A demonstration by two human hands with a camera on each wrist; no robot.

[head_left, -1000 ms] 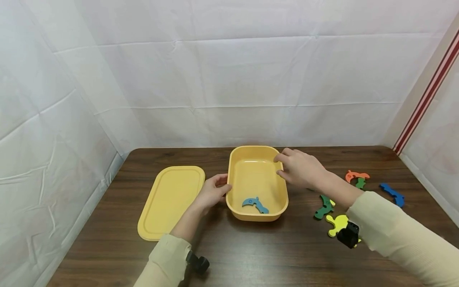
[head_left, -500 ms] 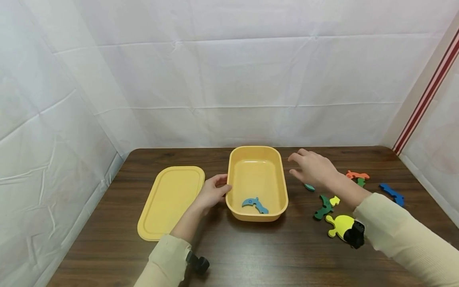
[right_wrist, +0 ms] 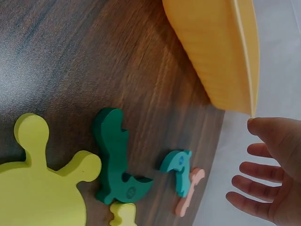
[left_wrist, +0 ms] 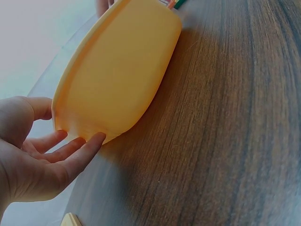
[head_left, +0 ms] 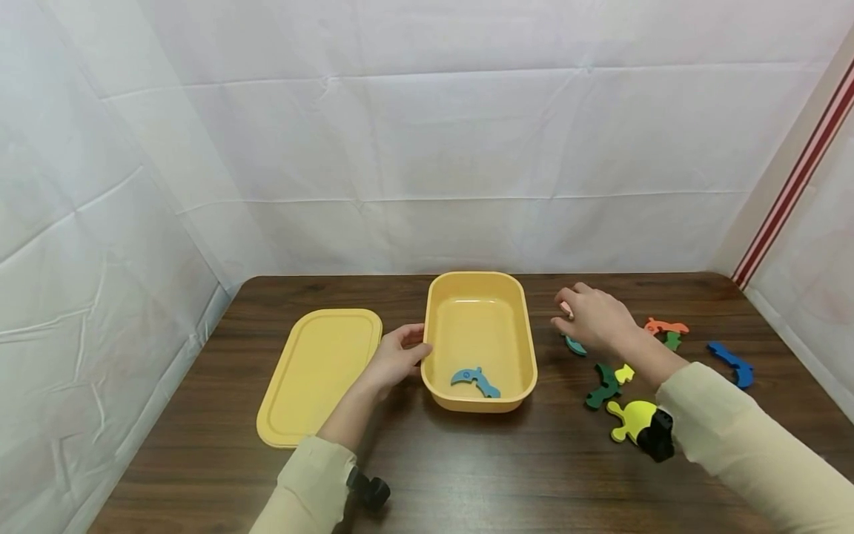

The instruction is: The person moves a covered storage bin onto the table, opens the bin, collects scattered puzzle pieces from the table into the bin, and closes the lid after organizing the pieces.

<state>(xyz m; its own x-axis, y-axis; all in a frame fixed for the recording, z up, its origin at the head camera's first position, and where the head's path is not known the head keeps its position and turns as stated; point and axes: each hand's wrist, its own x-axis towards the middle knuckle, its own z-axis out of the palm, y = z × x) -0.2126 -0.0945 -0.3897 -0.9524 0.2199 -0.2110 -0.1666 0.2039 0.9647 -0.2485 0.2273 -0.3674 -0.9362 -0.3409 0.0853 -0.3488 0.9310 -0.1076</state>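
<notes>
A yellow plastic tub [head_left: 477, 334] stands in the middle of the table with a blue bird-like foam piece [head_left: 475, 381] inside, near its front. My left hand [head_left: 395, 357] grips the tub's left side, thumb at the rim and fingers along the outer wall, as the left wrist view [left_wrist: 47, 155] also shows. To the right of the tub, my right hand [head_left: 597, 319] hovers with nothing held, its fingers spread and nearly straight in the right wrist view. Closest to it lie a teal piece [right_wrist: 176, 165] and a pink piece [right_wrist: 190, 193], partly hidden by the hand in the head view.
Left of the tub lies its flat yellow lid [head_left: 320, 377]. On the right are a dark green piece [head_left: 603, 386], a small yellow piece [head_left: 624, 374], a larger yellow-green piece [head_left: 634, 419], an orange piece [head_left: 666, 326], a green piece [head_left: 672, 340] and a dark blue piece [head_left: 732, 363].
My right hand has left the tub's right rim and moved right, over the teal and pink pieces. The left hand, the tub and the blue piece have stayed put.
</notes>
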